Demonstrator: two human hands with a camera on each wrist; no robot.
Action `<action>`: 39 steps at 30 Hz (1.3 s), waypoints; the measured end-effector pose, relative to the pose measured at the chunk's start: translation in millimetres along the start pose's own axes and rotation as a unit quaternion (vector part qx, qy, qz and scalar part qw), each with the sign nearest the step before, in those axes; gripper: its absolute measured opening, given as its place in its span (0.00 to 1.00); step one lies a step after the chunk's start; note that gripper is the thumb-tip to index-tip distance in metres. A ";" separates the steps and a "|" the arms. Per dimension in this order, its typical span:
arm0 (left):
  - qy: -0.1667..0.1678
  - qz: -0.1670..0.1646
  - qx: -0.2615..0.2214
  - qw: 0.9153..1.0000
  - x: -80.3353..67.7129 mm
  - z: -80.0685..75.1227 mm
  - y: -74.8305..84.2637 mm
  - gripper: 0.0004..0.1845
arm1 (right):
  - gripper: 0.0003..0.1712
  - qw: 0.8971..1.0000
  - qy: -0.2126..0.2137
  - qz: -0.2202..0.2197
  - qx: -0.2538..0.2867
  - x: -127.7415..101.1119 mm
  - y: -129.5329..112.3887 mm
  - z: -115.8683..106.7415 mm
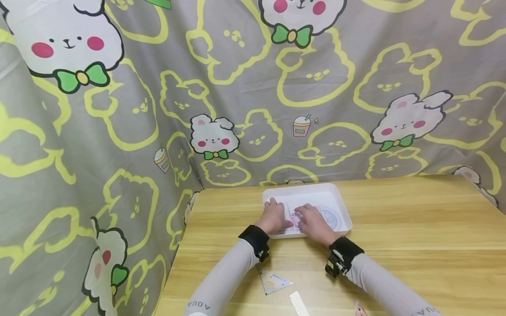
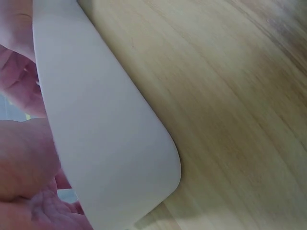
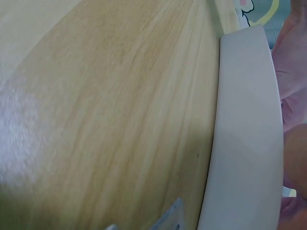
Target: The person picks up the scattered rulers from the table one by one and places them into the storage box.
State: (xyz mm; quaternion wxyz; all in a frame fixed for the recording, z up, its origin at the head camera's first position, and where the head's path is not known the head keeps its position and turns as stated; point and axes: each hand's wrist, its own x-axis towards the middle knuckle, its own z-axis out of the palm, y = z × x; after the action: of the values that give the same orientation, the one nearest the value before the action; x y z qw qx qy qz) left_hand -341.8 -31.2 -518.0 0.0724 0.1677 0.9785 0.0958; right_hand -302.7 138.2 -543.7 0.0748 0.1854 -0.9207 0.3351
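Reaching into the white tray (image 1: 336,195) from the near side, both hands work over the flat stationery inside it in the head view. The left hand (image 1: 272,217) and right hand (image 1: 312,223) lie on a pink-printed ruler (image 1: 294,218), with a round protractor (image 1: 331,217) just beside the right hand. Whether the fingers pinch the ruler or only press it, I cannot tell. On the worktop (image 1: 395,228) near the sleeves lie a set square (image 1: 272,281) and a white strip (image 1: 298,303).

From the left wrist, only the tray wall (image 2: 105,143) and blurred fingers (image 2: 24,163) show.

From the right wrist, the tray rim (image 3: 244,143) stands on the wood, the hand mostly hidden.

Judging from this, the ruler is being picked out or settled; next would need a sure pinch on its thin edge.
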 end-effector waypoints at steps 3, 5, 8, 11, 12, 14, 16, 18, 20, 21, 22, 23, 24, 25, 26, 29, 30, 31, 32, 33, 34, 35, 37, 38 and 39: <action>0.006 -0.005 0.000 1.000 0.2 1.1 1.1 0.30 | 0.24 1.000 0.003 0.000 -0.004 0.6 0.6 1.2; 0.009 -0.008 0.009 1.000 1.1 2.6 1.8 0.30 | 0.24 1.000 0.003 0.003 -0.005 0.7 0.9 1.9; 0.012 -0.006 0.029 0.999 2.7 4.2 3.1 0.30 | 0.24 1.000 0.003 0.005 -0.003 0.6 0.3 2.3; 0.013 -0.006 0.043 0.999 3.3 5.8 4.0 0.29 | 0.24 1.000 0.001 0.006 0.001 -0.3 -0.5 2.4; 0.011 -0.006 0.042 0.999 3.4 6.0 4.1 0.29 | 0.24 1.000 0.000 0.006 0.001 -0.6 -0.5 2.6; 0.008 -0.007 0.034 0.999 2.9 6.0 4.3 0.28 | 0.24 1.000 -0.002 0.005 0.000 -1.2 -0.9 2.6; 0.007 -0.006 0.019 1.000 2.0 4.3 4.1 0.27 | 0.24 1.000 -0.001 0.006 0.001 -1.3 -1.0 2.6; 0.006 -0.004 -0.001 1.000 1.0 1.6 3.4 0.27 | 0.24 1.000 0.006 0.002 0.002 -1.0 -1.1 2.2; 0.010 0.000 -0.016 1.000 -1.9 -3.2 2.3 0.28 | 0.24 1.000 0.015 0.000 0.009 -1.2 -2.3 1.2; 0.014 0.002 -0.025 1.000 -3.9 -6.1 1.7 0.29 | 0.24 1.000 0.019 -0.002 0.012 -1.5 -3.1 0.4; 0.020 0.006 -0.038 0.999 -6.4 -9.1 0.7 0.30 | 0.23 1.000 0.026 -0.006 0.016 -2.3 -4.4 -0.8; 0.029 0.012 -0.055 0.998 -9.2 -12.0 -0.5 0.32 | 0.22 0.999 0.032 -0.010 0.019 -3.9 -6.4 -2.7; 0.040 0.022 -0.075 0.996 -12.4 -14.7 -1.7 0.33 | 0.22 0.999 0.038 -0.011 0.025 -6.1 -8.7 -4.9; 0.052 0.035 -0.096 0.993 -15.7 -17.7 -2.7 0.34 | 0.21 0.998 0.047 -0.013 0.029 -8.7 -11.1 -7.9; 0.065 0.050 -0.117 0.990 -18.9 -20.0 -4.0 0.35 | 0.20 0.998 0.056 -0.015 0.034 -11.9 -13.7 -11.2; 0.095 0.100 -0.179 0.974 -30.8 -25.5 -7.7 0.34 | 0.19 0.996 0.081 -0.018 0.043 -23.8 -21.2 -19.4; 0.100 0.114 -0.195 0.969 -35.8 -26.8 -9.1 0.33 | 0.19 0.995 0.088 -0.019 0.048 -28.0 -23.4 -20.4; 0.104 0.123 -0.207 0.965 -41.5 -27.9 -10.6 0.32 | 0.19 0.994 0.092 -0.022 0.050 -32.3 -25.9 -20.8; 0.106 0.129 -0.216 0.962 -47.4 -28.3 -12.5 0.31 | 0.19 0.994 0.094 -0.027 0.052 -36.3 -28.8 -20.5; 0.108 0.133 -0.224 0.959 -53.7 -28.8 -14.7 0.30 | 0.19 0.994 0.093 -0.032 0.054 -40.1 -31.6 -19.3; 0.110 0.136 -0.231 0.957 -60.1 -28.3 -17.4 0.29 | 0.20 0.993 0.092 -0.039 0.059 -43.9 -34.8 -17.7; 0.110 0.135 -0.236 0.956 -67.1 -27.4 -20.3 0.28 | 0.20 0.993 0.090 -0.046 0.062 -47.4 -38.2 -15.6; 0.109 0.134 -0.234 0.957 -82.1 -25.5 -26.3 0.26 | 0.20 0.993 0.080 -0.054 0.071 -53.9 -45.3 -10.9; 0.107 0.135 -0.231 0.958 -89.2 -24.0 -29.7 0.25 | 0.20 0.993 0.070 -0.057 0.076 -56.9 -48.9 -8.4; 0.101 0.134 -0.227 0.959 -96.4 -22.4 -33.2 0.24 | 0.19 0.994 0.056 -0.057 0.080 -59.6 -52.2 -5.7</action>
State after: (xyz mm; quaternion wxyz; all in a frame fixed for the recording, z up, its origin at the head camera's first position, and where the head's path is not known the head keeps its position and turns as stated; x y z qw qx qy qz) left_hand -266.2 -98.6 -492.7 -0.0045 0.2660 0.9016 0.3411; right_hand -227.3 122.3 -524.3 0.1304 0.2243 -0.8731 0.4128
